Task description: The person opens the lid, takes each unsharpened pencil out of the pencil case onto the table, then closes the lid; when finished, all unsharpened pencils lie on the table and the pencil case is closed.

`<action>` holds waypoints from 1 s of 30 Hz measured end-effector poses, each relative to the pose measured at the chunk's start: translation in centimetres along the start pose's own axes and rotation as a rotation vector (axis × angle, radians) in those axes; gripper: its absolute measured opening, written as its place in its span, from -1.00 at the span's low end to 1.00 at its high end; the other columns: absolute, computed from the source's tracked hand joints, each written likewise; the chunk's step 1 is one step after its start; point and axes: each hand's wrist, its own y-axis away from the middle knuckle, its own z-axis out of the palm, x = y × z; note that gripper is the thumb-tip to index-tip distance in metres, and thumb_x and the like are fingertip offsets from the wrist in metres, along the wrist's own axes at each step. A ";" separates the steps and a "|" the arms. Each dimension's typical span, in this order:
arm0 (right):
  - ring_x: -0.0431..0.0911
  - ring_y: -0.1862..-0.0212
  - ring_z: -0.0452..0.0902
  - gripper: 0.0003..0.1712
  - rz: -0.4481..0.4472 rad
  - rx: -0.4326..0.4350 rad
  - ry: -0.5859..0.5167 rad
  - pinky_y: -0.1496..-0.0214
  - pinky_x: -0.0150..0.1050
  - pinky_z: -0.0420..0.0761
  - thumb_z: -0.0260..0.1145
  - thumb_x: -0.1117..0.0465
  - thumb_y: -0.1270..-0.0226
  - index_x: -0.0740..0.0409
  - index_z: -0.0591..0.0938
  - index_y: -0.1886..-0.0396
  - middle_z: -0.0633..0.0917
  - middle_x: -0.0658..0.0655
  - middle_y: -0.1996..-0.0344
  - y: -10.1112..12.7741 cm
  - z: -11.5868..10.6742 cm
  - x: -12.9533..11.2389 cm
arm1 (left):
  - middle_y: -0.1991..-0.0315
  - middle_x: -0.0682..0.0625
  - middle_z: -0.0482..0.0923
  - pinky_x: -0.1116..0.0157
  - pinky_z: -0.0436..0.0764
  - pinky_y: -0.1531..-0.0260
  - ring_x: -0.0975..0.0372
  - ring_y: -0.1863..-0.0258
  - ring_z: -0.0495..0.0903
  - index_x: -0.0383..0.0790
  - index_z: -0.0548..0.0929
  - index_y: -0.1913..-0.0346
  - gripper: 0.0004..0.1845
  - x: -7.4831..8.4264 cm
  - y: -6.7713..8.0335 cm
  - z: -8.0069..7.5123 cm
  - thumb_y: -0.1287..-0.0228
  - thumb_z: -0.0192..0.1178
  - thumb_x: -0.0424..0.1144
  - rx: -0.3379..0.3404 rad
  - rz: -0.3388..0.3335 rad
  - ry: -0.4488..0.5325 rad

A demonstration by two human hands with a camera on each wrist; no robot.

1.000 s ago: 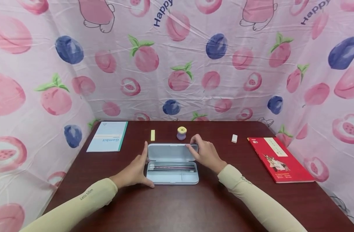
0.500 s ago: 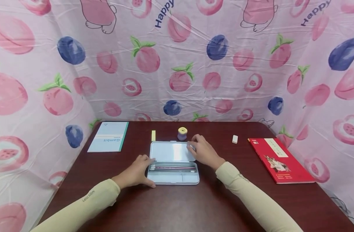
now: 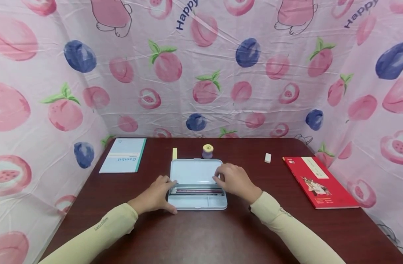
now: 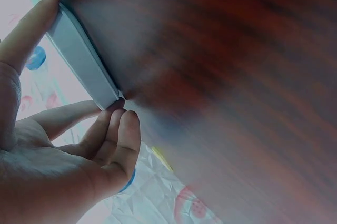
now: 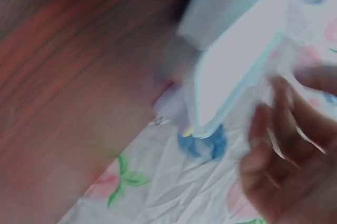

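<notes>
Pencil case [image 3: 197, 200] mid-surface [image 3: 201, 238], lid [image 3: 194, 171] flat open, pencils [image 3: 195, 190] inside; left hand [image 3: 155, 196] grip grasping case's left end; right hand [image 3: 235, 179] over right side, fingers curled, grip state unclear; sharpener [image 3: 207, 151] beyond.

A: what sort of place?
B: makeshift study/desk booth; dark wood bench [image 3: 201, 234] boxed in on three sides by pink fruit-print sheet [image 3: 204, 73]
A: evidence?
B: stationery only; pencil case [image 3: 197, 183], notebook [image 3: 123, 155], red book [image 3: 318, 181], eraser [image 3: 267, 158], sharpener [image 3: 207, 151]; the hung sheet hides any room behind, so it reads as a staged recording setup
</notes>
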 end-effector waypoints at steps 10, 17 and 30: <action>-0.26 0.58 0.17 -0.71 0.000 -0.328 -0.007 0.54 -0.35 0.26 0.55 0.29 -0.15 0.01 0.64 0.65 0.36 -0.14 0.74 1.4 -0.5 -1.1 | -0.19 -0.14 0.57 0.09 0.62 -0.20 0.10 -0.15 0.43 -0.26 0.52 -0.51 0.15 0.2 0.1 -0.2 0.21 0.79 0.08 -0.003 -0.015 -0.004; -0.25 0.58 0.27 -0.73 0.001 -0.329 0.028 0.53 -0.33 0.34 0.59 0.28 -0.11 0.01 0.65 0.63 0.49 -0.11 0.70 1.4 -0.1 -1.2 | -0.21 -0.16 0.56 0.07 0.63 -0.22 0.08 -0.18 0.43 -0.25 0.51 -0.52 0.16 0.2 0.1 -0.2 0.21 0.79 0.10 -0.011 -0.028 0.000; -0.21 0.50 0.47 -0.87 0.105 -0.489 -0.147 0.40 -0.29 0.55 0.59 0.25 -0.19 0.12 0.74 0.40 0.61 -0.07 0.59 0.6 -0.4 0.0 | -0.19 -0.15 0.57 0.08 0.63 -0.20 0.09 -0.16 0.43 -0.26 0.52 -0.51 0.16 0.2 0.1 -0.2 0.22 0.80 0.09 -0.009 -0.016 0.008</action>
